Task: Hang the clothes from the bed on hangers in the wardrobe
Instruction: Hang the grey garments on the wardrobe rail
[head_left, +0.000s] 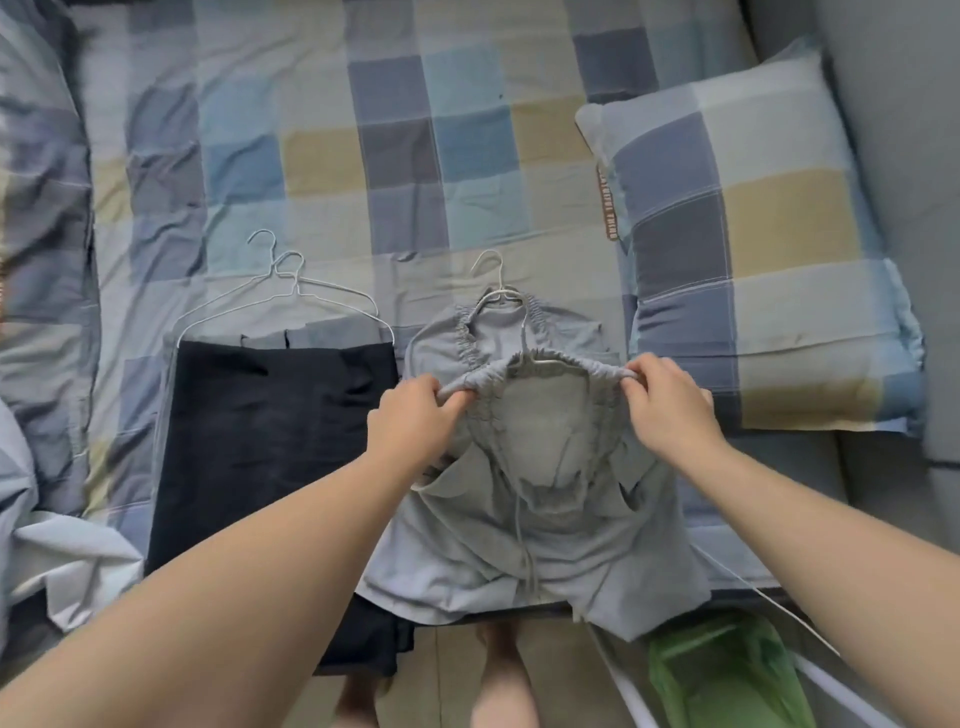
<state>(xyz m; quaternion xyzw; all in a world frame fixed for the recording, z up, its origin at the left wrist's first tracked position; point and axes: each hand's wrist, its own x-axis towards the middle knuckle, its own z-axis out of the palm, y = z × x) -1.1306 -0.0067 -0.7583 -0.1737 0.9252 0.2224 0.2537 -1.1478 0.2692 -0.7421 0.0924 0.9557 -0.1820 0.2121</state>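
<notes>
Light grey drawstring shorts lie at the bed's near edge, the waistband opened wide. A white wire hanger sits at the waistband, its hook pointing away from me and its lower part hidden under the fabric. My left hand pinches the elastic waistband on the left. My right hand pinches it on the right, and the band is stretched between them. To the left lies a black garment with two more white wire hangers on its far end.
A checked sheet covers the bed. A checked pillow lies right of the shorts. Crumpled bedding sits along the left side. A green plastic bag is on the floor at lower right, near my bare feet.
</notes>
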